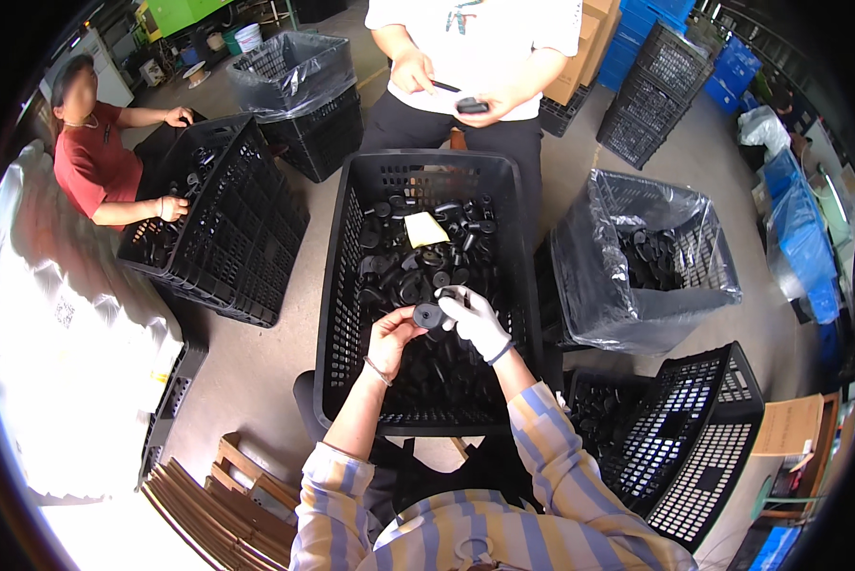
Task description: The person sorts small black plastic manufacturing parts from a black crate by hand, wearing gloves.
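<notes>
Filling a concrete workshop floor [256, 366], black crates [337, 314], lined bins [589, 285], cardboard boxes [579, 57]

Both hands, left hand [392, 333] and gloved right hand [478, 322], hold a black round part [428, 315] over the crate [337, 314].

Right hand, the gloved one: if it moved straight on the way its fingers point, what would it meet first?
The right hand points leftward at the round black part, probably touching it already. Beyond it is the left hand, though depth is unclear.

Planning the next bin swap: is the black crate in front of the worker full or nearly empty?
Partly full: black crate holds black parts piled across its middle, mesh floor bare near the lower edge.
</notes>
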Motion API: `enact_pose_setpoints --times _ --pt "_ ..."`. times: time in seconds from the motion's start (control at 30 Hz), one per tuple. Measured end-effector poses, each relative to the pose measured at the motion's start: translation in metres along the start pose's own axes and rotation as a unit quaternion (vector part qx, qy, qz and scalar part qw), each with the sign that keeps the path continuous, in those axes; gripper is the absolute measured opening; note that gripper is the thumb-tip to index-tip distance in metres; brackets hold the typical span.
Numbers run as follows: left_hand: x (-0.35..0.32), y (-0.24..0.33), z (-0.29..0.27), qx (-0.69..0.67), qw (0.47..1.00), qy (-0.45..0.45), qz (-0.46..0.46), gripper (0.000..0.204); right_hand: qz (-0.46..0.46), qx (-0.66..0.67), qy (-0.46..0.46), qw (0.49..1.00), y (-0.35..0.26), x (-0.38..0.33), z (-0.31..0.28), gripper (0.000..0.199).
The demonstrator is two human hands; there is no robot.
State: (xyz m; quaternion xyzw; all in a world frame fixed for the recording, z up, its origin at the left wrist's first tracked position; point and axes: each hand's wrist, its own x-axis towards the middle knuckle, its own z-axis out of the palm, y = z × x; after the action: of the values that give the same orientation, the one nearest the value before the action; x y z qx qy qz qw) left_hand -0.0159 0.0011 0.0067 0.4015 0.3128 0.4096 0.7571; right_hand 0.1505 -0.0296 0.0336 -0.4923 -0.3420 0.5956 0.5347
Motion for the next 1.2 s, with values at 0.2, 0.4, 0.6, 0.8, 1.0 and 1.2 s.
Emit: enact_pose_setpoints --times 0.2,0.4,0.6,0.8,1.0,1.2 --pt "0.007 0.001 -0.001 -0.065 0.997 -0.044 -0.029 0.022 -0.027 0.01 0.014 0.999 -0.001 0.0 0.0 0.018" --pt "0.009 0.002 0.006 0.029 0.999 -0.023 0.033 0.017 -0.045 -0.029 0.011 0.999 -0.005 -0.002 -0.005 0.022" --pt "0.01 0.011 0.007 -0.119 0.99 -0.006 -0.075 0.01 -0.227 -0.244 0.008 0.943 0.001 0.0 -0.007 0.025" --pt "0.009 0.006 0.012 -0.056 0.998 -0.007 0.029 0.015 -0.159 -0.166 0.038 0.972 0.001 -0.001 -0.003 0.024" --pt "0.008 0.007 0.016 -0.045 0.999 -0.007 0.021 0.018 -0.178 -0.171 0.045 0.968 0.003 -0.001 -0.006 0.027" --pt "0.007 -0.009 0.017 -0.033 0.998 -0.049 0.034 0.016 -0.242 -0.379 0.201 0.87 0.008 -0.002 0.016 0.034"
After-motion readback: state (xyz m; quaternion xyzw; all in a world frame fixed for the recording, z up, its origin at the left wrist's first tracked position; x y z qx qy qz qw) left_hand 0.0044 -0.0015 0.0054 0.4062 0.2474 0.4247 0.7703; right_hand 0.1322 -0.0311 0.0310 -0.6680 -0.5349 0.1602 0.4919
